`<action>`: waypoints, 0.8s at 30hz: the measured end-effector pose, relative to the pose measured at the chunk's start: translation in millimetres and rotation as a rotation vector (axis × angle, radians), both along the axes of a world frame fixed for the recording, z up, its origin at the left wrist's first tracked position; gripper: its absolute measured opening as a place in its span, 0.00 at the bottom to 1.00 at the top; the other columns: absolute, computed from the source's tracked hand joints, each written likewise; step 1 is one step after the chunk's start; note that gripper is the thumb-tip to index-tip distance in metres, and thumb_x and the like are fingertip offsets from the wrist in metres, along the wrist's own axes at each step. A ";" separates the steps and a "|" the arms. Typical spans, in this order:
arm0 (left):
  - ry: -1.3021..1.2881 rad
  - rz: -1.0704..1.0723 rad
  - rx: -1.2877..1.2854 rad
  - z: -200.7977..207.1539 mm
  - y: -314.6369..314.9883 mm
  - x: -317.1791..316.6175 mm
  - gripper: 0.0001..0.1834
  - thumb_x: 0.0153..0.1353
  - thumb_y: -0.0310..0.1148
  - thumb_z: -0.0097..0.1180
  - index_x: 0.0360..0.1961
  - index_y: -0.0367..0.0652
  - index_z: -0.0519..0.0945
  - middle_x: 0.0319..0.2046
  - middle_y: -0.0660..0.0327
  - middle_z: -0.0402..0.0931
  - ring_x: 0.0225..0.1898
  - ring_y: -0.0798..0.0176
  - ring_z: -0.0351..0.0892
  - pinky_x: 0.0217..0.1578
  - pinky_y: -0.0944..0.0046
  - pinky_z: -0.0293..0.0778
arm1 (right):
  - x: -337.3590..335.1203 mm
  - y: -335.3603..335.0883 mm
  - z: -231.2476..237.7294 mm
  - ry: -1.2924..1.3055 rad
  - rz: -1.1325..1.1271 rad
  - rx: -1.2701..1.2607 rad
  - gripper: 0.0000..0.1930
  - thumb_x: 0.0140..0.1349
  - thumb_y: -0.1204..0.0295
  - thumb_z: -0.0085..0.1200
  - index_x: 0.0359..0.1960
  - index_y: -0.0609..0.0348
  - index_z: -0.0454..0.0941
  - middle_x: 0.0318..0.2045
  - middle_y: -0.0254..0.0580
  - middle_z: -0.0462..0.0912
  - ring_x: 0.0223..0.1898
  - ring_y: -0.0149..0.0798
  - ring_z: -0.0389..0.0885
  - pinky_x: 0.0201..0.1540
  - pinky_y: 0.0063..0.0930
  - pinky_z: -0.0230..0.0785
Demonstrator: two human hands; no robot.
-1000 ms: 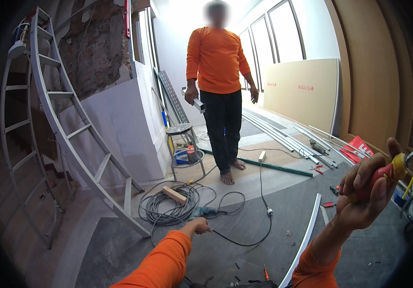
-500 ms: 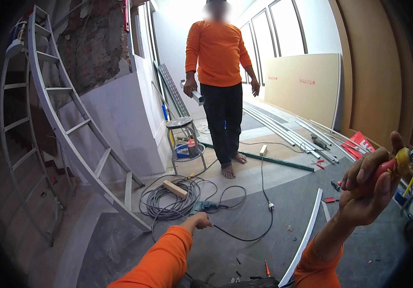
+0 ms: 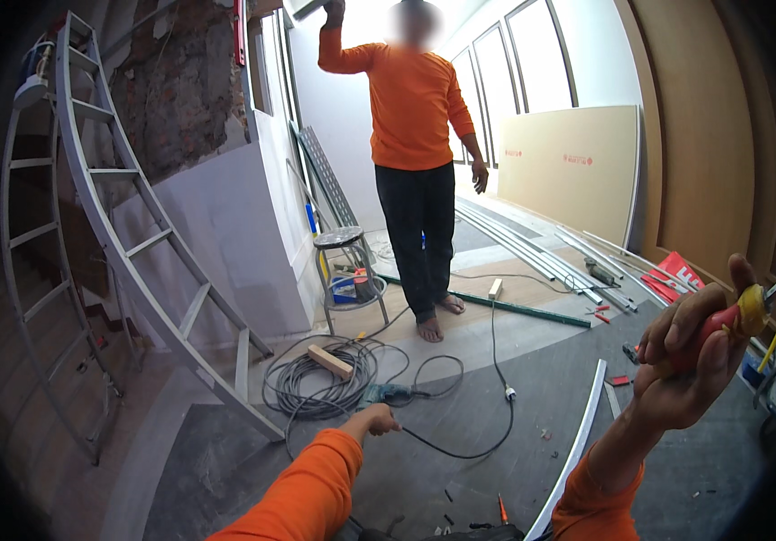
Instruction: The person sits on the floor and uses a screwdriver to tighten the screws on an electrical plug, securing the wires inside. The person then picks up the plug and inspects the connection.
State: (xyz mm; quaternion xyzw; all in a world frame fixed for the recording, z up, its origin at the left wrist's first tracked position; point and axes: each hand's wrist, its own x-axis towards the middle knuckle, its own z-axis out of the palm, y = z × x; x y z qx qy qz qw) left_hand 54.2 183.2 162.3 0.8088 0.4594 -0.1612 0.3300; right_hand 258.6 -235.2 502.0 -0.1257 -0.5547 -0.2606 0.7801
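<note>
My right hand (image 3: 685, 361) is raised at the right, wrapped round the red and yellow handle (image 3: 721, 332) of what looks like a screwdriver. Its metal shaft (image 3: 775, 287) points up and to the right. My left hand (image 3: 372, 421) reaches out over the floor at the centre, fingers closed. A dark cable (image 3: 460, 455) runs from beside those fingertips to a plug connector (image 3: 509, 394); whether the fingers grip it is hidden. Just beyond this hand lies a teal power tool (image 3: 390, 393), next to a coil of grey cable (image 3: 284, 388) with a wood block (image 3: 330, 362) on it.
A co-worker in orange (image 3: 415, 113) stands ahead, one arm lifted with a metal piece. An aluminium ladder (image 3: 149, 239) leans at the left; a round stool (image 3: 340, 237) stands behind. Metal profiles (image 3: 532, 248) and a green bar (image 3: 532, 307) lie on the floor, with a white strip (image 3: 577, 451) nearer me.
The co-worker has raised the arm on the left of the picture, lifting the metal piece from hip height to head height. My hands have barely moved.
</note>
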 end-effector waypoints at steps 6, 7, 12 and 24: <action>0.013 -0.008 0.016 -5.2 5.8 2.2 0.24 0.67 0.46 0.65 0.48 0.31 0.84 0.39 0.52 0.85 0.38 0.54 0.86 0.40 0.57 0.81 | -7.4 -0.4 0.7 0.111 -0.003 0.012 0.38 0.72 0.55 0.54 0.69 0.76 0.58 0.22 0.38 0.71 0.13 0.26 0.64 0.13 0.19 0.62; 0.012 0.001 0.020 -8.3 8.0 0.9 0.24 0.66 0.47 0.66 0.47 0.32 0.84 0.36 0.54 0.85 0.35 0.57 0.85 0.37 0.58 0.80 | -7.5 -0.5 0.7 0.112 -0.001 0.013 0.38 0.72 0.55 0.54 0.69 0.76 0.58 0.22 0.38 0.71 0.13 0.26 0.64 0.13 0.19 0.62; -0.001 0.014 0.009 -10.3 9.6 1.1 0.24 0.66 0.47 0.66 0.47 0.33 0.84 0.36 0.55 0.85 0.35 0.57 0.85 0.37 0.59 0.80 | -7.8 -0.7 0.9 0.115 -0.004 0.011 0.37 0.72 0.55 0.54 0.69 0.75 0.58 0.23 0.38 0.71 0.13 0.25 0.64 0.13 0.18 0.62; 0.001 0.003 0.003 -1.0 2.3 0.5 0.23 0.67 0.44 0.63 0.48 0.29 0.85 0.42 0.47 0.86 0.43 0.48 0.88 0.46 0.54 0.84 | -5.7 -1.1 0.0 0.102 0.011 0.006 0.37 0.72 0.55 0.54 0.70 0.75 0.57 0.23 0.38 0.72 0.14 0.25 0.65 0.14 0.18 0.63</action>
